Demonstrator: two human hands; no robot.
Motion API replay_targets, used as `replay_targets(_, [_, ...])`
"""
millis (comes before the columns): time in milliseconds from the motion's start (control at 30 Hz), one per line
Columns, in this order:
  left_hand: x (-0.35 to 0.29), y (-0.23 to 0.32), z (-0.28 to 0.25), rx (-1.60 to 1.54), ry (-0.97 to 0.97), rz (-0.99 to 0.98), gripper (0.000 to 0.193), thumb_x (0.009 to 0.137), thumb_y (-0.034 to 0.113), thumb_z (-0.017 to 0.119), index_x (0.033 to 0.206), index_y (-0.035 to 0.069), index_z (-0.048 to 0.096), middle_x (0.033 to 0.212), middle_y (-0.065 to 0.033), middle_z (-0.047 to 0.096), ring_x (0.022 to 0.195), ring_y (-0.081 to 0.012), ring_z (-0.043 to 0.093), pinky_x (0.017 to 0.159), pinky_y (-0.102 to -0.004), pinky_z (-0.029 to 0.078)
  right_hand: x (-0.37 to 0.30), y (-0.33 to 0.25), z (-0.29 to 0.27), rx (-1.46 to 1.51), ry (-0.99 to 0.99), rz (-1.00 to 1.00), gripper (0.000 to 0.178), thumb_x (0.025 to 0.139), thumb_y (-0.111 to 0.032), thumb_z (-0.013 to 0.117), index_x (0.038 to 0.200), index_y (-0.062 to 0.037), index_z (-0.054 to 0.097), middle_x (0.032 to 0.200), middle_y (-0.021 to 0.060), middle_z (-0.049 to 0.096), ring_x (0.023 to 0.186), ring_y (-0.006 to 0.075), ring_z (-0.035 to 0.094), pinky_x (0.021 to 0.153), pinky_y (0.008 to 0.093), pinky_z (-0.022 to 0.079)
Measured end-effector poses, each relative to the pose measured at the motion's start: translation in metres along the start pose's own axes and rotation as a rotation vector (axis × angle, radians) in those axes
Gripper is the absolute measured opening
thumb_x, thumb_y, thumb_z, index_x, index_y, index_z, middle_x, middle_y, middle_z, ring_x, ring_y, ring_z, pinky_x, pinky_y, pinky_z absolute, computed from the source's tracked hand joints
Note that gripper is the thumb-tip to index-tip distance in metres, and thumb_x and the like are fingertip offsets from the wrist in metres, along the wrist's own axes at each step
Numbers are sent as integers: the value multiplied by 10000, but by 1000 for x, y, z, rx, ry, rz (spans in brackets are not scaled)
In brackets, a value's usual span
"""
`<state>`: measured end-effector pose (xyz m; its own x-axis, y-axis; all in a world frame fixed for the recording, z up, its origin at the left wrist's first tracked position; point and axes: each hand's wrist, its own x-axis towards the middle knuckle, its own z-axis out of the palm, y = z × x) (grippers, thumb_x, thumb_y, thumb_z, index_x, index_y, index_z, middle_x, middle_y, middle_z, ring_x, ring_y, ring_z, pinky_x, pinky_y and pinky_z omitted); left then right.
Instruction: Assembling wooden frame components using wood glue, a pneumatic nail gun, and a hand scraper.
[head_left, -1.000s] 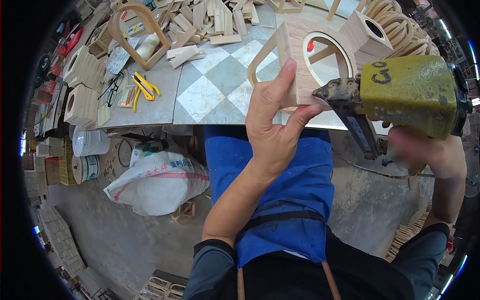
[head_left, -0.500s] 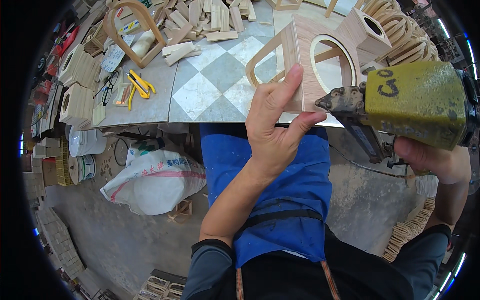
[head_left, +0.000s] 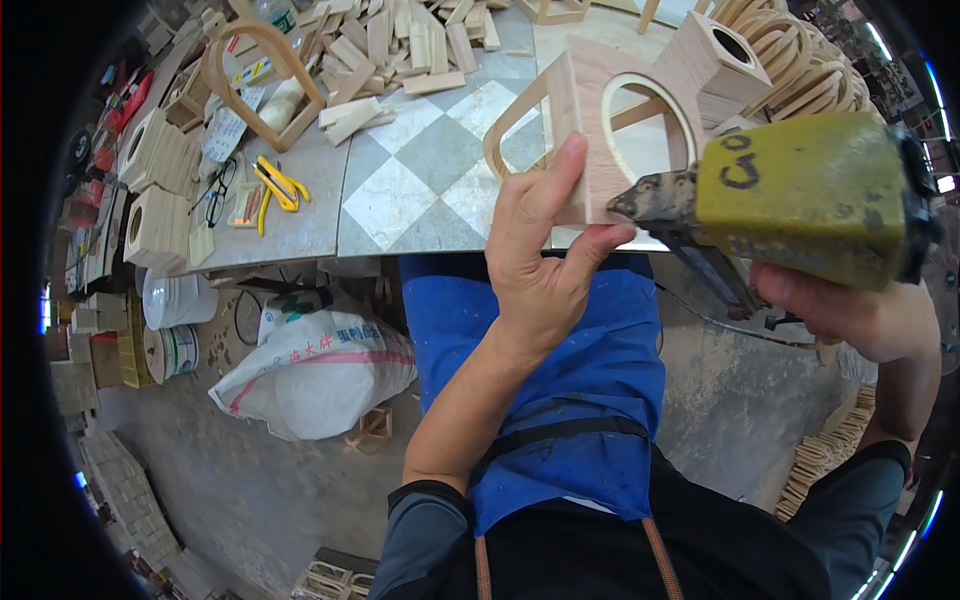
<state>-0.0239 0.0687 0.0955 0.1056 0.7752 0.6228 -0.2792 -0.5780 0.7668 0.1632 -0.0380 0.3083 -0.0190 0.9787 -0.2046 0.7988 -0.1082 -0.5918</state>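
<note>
My left hand [head_left: 540, 235] grips the near left corner of a wooden frame [head_left: 590, 130] at the table's front edge. Its thumb lies under the near edge and its fingers reach up the left side. The frame has a flat board with a large round hole and a curved wooden loop behind. My right hand [head_left: 850, 310] is wrapped round the handle of a yellow-green nail gun [head_left: 800, 195], mostly hidden beneath the gun's body. The gun's dark nose touches or almost touches the board's near corner, close to my left thumb.
Loose wooden slats [head_left: 400, 45] are heaped at the back. Yellow cutters [head_left: 280, 190] and eyeglasses [head_left: 217, 190] lie on the left. A wooden arch [head_left: 265, 85] stands behind them. Bent wood loops [head_left: 810, 65] are stacked at the right. A white sack [head_left: 315, 370] sits below the table.
The view has shifted slightly. The wooden frame, my left hand and the nail gun appear a little further left. Both hands keep their hold.
</note>
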Motion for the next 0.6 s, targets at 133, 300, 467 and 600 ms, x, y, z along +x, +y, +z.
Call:
replay_targets(133, [1, -15, -19, -16, -13, -3, 709, 854, 160, 836, 1484, 32, 538, 1193, -67, 660, 997, -180, 574, 908, -272, 474, -1, -10, -2, 84, 104, 383, 354, 920, -113, 784, 1254, -35, 696, 1019, 88, 733, 857, 217, 704, 746, 329, 588])
replay_targets(300, [19, -13, -65, -224, 254, -123, 607, 1009, 274, 689, 1521, 30, 472, 1230, -68, 660, 931, -138, 589, 843, -246, 499, 6, 10, 6, 128, 224, 470, 315, 908, -154, 786, 1177, -6, 714, 862, 94, 755, 731, 220, 707, 646, 321, 574])
replay_targets(467, [32, 6, -108, -644, 406, -372, 569, 1105, 427, 497, 1521, 40, 462, 1249, -67, 668, 817, -89, 623, 713, -209, 504, 31, 114, 37, -132, 383, 1, 302, 849, -187, 775, 1114, -56, 713, 856, 144, 760, 748, 370, 723, 640, 447, 544])
replay_targets(600, [20, 11, -117, -767, 529, -543, 609, 1085, 480, 501, 1535, 73, 452, 1371, -85, 629, 1071, -137, 619, 883, -256, 499, 71, 174, 54, -694, 253, 81, 293, 813, -132, 725, 1092, -53, 684, 821, 182, 746, 732, 432, 701, 650, 491, 526])
